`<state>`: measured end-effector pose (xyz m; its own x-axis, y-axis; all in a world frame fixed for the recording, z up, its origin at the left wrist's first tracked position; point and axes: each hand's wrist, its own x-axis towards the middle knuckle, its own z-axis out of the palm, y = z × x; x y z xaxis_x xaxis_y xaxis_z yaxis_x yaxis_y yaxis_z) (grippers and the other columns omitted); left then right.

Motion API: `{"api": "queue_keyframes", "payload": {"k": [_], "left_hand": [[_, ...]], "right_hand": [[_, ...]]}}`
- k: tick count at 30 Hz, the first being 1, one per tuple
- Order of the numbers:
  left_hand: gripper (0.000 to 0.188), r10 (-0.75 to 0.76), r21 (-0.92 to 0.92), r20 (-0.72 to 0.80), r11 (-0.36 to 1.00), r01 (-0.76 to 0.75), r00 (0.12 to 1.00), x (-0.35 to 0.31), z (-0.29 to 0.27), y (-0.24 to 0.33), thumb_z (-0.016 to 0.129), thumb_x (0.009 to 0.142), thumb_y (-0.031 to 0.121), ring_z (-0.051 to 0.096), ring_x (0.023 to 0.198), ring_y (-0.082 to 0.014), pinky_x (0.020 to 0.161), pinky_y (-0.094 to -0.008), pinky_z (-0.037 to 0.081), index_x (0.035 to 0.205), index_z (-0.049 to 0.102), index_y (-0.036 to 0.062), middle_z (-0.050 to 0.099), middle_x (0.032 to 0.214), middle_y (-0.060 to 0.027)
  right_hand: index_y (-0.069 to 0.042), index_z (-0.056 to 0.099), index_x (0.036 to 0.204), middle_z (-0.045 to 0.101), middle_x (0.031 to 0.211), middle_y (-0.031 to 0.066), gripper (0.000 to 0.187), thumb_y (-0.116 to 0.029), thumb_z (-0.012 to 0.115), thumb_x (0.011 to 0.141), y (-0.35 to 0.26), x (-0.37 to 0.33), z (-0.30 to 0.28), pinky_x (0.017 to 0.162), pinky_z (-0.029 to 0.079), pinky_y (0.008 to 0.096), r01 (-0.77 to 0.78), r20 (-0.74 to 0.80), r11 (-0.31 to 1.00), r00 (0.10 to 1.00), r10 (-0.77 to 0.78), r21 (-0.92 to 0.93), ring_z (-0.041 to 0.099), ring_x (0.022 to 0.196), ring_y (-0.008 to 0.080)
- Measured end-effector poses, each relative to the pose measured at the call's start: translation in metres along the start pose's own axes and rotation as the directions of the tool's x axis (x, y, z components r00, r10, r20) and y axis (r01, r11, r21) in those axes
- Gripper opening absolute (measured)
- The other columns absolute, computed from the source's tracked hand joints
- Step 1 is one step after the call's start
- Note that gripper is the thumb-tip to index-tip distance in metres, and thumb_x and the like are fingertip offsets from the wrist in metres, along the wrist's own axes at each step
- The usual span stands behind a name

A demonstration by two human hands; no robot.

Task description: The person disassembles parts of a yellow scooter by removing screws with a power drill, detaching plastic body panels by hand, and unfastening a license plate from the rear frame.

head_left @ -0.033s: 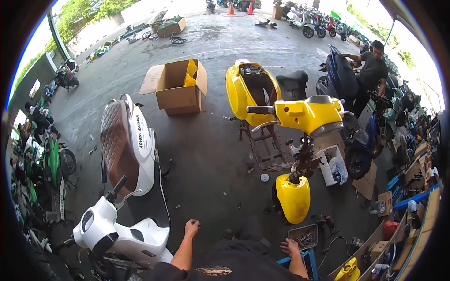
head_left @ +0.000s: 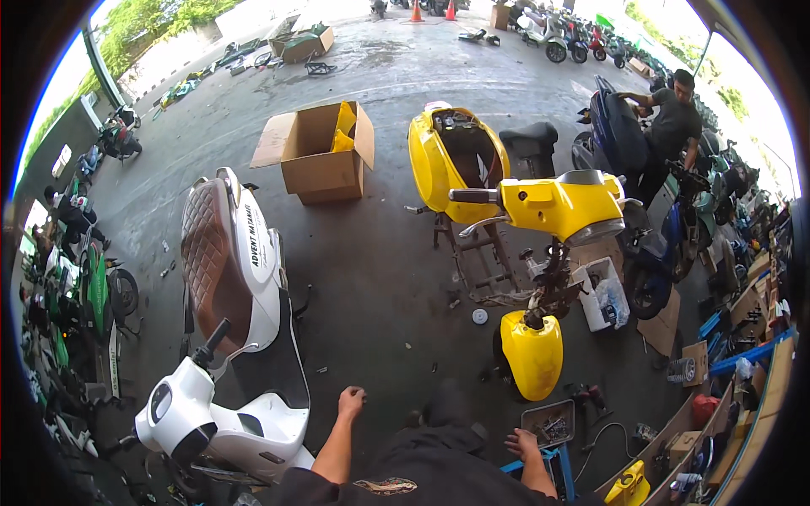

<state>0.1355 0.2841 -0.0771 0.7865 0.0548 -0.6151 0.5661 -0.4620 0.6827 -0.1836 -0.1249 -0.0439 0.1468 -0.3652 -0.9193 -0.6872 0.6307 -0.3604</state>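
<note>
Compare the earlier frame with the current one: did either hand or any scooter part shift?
Nothing visibly changed. The left hand hangs loosely closed and empty beside the white scooter; the right hand rests near the small parts tray, holding nothing. The stripped yellow scooter, the cardboard box and the person at the dark blue scooter are all where they were.
</note>
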Motion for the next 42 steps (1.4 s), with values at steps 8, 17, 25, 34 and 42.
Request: {"api": "queue_keyframes", "payload": {"k": [8, 17, 25, 34, 42], "left_hand": [[0.023, 0.167, -0.214, 0.285, 0.971, -0.107, 0.944, 0.138, 0.012, 0.188, 0.058, 0.090, 0.025, 0.066, 0.078, -0.0149, 0.063, -0.0291, 0.049, 0.101, 0.061, 0.0046, 0.067, 0.094, -0.0062], [0.034, -0.293, -0.154, 0.101, 0.939, 0.306, 0.951, 0.255, -0.112, 0.185, 0.051, 0.094, 0.034, 0.066, 0.082, -0.0174, 0.064, -0.0335, 0.050, 0.100, 0.060, 0.0017, 0.067, 0.093, -0.0053], [0.020, -0.389, 0.353, -0.100, 0.847, 0.398, 0.916, 0.300, -0.172, 0.199, 0.055, 0.088, 0.021, 0.064, 0.070, -0.0180, 0.055, -0.0340, 0.049, 0.096, 0.060, 0.0038, 0.066, 0.084, -0.0084], [0.022, -0.263, -0.030, 0.097, 0.963, 0.267, 0.960, 0.602, -0.225, 0.399, 0.053, 0.090, 0.025, 0.060, 0.062, -0.0183, 0.050, -0.0335, 0.048, 0.095, 0.057, 0.0043, 0.061, 0.075, -0.0073], [0.038, 0.432, 0.555, 0.190, 0.693, -0.460, 0.881, 0.765, -0.128, 0.730, 0.060, 0.085, 0.034, 0.062, 0.066, -0.0291, 0.067, -0.0401, 0.047, 0.075, 0.062, -0.0031, 0.062, 0.067, -0.0163]], "right_hand": [[-0.010, 0.050, 0.121, 0.061, 0.102, 0.0133, 0.035, -0.025, 0.051, 0.090, -0.025, 0.028, 0.115, 0.074, 0.050, 0.0475, -0.314, -0.118, 0.948, 0.945, 0.306, -0.053, 0.064, 0.082, 0.0323], [-0.012, 0.056, 0.116, 0.065, 0.097, 0.0073, 0.032, -0.029, 0.055, 0.088, -0.315, 0.097, 0.371, 0.073, 0.050, 0.0406, -0.038, 0.002, 0.999, 0.999, 0.038, 0.004, 0.061, 0.087, 0.0220], [-0.009, 0.057, 0.107, 0.065, 0.092, 0.0066, 0.025, -0.027, 0.056, 0.089, -0.538, 0.096, 0.515, 0.062, 0.050, 0.0306, 0.332, 0.066, 0.905, 0.930, -0.361, 0.268, 0.063, 0.073, 0.0172], [-0.008, 0.057, 0.100, 0.064, 0.082, 0.0063, 0.022, -0.027, 0.054, 0.090, -0.591, 0.124, 0.585, 0.058, 0.049, 0.0315, 0.084, -0.074, 0.985, 0.995, -0.074, 0.152, 0.062, 0.066, 0.0174], [-0.008, 0.057, 0.073, 0.051, 0.057, 0.0016, 0.027, -0.030, 0.055, 0.089, -0.681, 0.148, 0.578, 0.040, 0.037, 0.0285, 0.276, -0.423, 0.928, 0.894, -0.151, 0.252, 0.048, 0.044, 0.0126]]}}
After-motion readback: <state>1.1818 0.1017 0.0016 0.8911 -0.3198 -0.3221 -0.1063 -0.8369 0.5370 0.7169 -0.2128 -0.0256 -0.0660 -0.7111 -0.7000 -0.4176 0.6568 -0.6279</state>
